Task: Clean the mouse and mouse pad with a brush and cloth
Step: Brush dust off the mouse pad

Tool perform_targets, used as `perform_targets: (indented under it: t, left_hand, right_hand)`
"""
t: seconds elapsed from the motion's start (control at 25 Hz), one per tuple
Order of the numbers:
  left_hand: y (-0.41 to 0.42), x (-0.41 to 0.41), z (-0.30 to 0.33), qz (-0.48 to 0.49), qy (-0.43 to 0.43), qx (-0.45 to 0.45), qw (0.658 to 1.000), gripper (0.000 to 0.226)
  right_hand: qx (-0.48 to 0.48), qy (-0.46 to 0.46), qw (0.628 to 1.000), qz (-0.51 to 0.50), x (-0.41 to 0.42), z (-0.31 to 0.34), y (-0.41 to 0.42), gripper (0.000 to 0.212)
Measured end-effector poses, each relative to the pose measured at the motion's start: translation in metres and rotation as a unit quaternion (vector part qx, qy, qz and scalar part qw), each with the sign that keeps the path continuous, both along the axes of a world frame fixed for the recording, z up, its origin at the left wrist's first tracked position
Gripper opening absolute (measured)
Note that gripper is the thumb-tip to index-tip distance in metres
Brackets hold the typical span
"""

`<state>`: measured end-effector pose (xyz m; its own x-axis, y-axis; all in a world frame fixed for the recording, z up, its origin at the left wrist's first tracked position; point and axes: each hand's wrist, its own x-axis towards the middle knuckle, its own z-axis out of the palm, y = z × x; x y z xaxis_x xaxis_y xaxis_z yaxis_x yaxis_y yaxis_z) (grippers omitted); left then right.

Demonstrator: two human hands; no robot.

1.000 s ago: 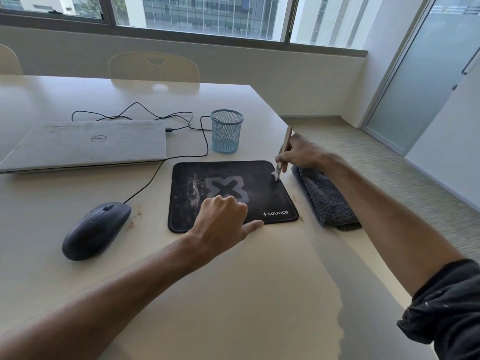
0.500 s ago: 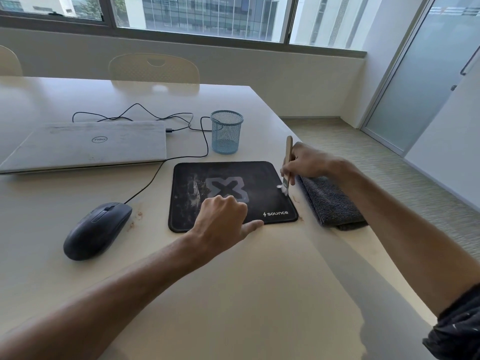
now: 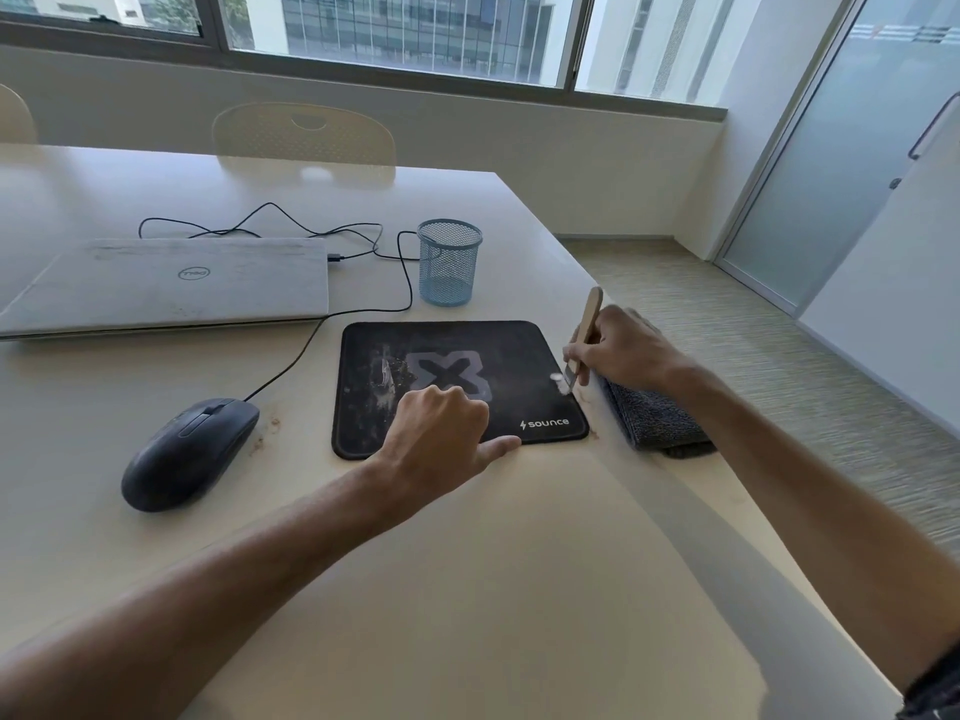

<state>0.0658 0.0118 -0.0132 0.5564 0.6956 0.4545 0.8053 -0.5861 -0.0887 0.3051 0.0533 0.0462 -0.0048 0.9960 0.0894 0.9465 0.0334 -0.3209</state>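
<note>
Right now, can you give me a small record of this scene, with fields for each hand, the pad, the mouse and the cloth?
left hand: fist pressing on pad's near edge
right hand: grips brush, bristles at pad's right edge
pad: black, white dust on left half
mouse: left of pad, untouched
cloth: grey, folded, right of pad

My black mouse pad (image 3: 498, 350) lies flat, smeared with pale dust on its left half. My brush (image 3: 586, 330), wooden-handled, stands tilted at its right edge, bristles seemingly touching it. The dark mouse (image 3: 187, 452) sits left; the folded grey cloth (image 3: 657, 420) right.
</note>
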Motion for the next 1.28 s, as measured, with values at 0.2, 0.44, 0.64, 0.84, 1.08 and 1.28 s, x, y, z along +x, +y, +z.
perform_targets:
  t: [0.2,0.44,0.64,0.84,1.08,1.28]
  left_hand:
    - [-0.001,0.001,-0.001,-0.002,-0.003,-0.005,1.0,0.066]
    - [-0.001,0.001,-0.001,0.005,-0.007,-0.008,1.0,0.065]
    - [-0.003,0.0,0.001,-0.001,-0.007,-0.018,1.0,0.066]
    - [-0.005,0.0,0.002,0.003,0.003,-0.034,0.999,0.066]
    - [-0.004,0.0,-0.001,0.009,0.0,-0.029,1.0,0.066]
    - [0.0,-0.004,-0.012,0.014,-0.033,-0.02,0.999,0.067]
  right_hand:
    - [0.005,0.001,1.0,0.0,0.006,0.003,-0.009,0.034]
    - [-0.015,0.005,1.0,0.022,0.007,0.005,-0.027,0.033]
    - [-0.021,0.014,0.999,0.029,-0.003,0.004,-0.045,0.034]
    - [-0.018,0.014,1.0,0.018,-0.005,0.006,-0.058,0.035]
    - [-0.005,-0.031,0.999,0.003,-0.01,0.009,-0.07,0.037]
    - [0.155,0.11,0.982,-0.003,-0.027,0.006,-0.078,0.02]
